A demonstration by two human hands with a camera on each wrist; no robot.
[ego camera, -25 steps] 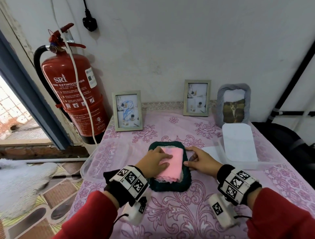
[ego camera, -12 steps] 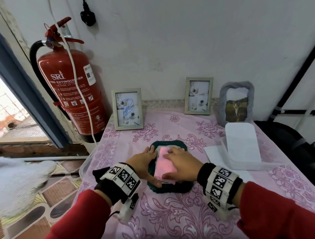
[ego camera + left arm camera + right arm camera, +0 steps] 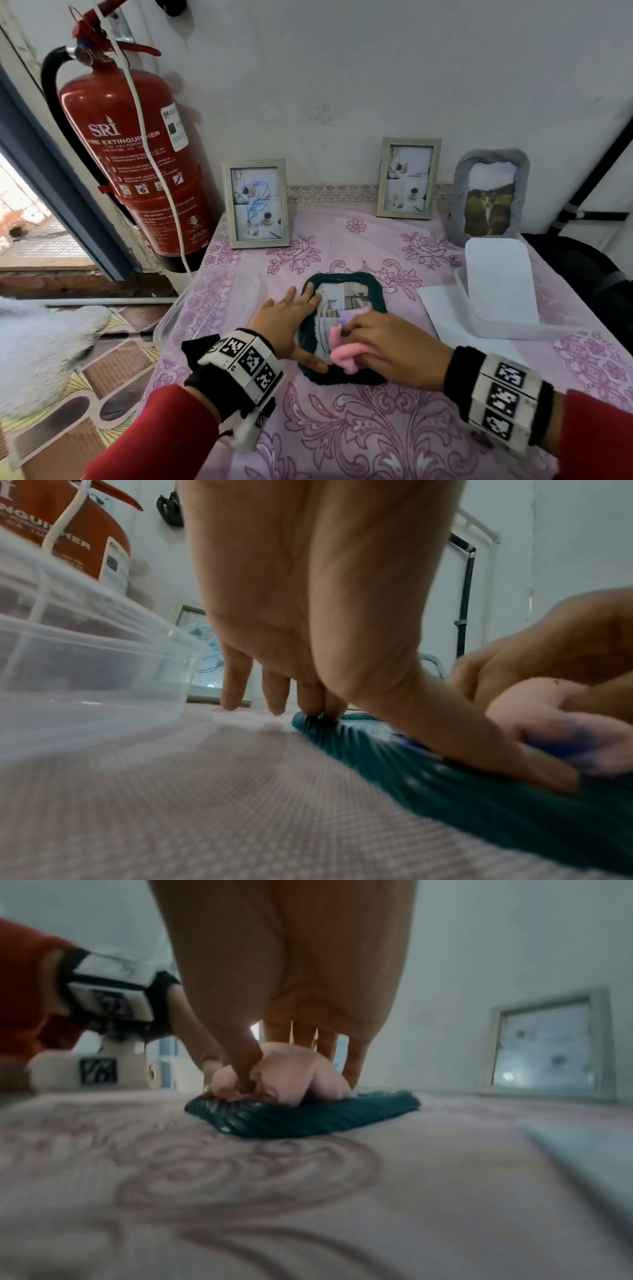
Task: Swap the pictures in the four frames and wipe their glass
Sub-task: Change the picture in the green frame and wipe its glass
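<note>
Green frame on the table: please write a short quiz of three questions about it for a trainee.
1. True or false: the green frame stands upright against the wall.
2. What does the right hand hold? A) pink cloth B) white paper C) cat photo
3. Fill in: the left hand rests on the frame's ___ side.

Key:
1. False; it lies flat on the table.
2. A, the pink cloth, bunched on the glass.
3. Left.
</note>
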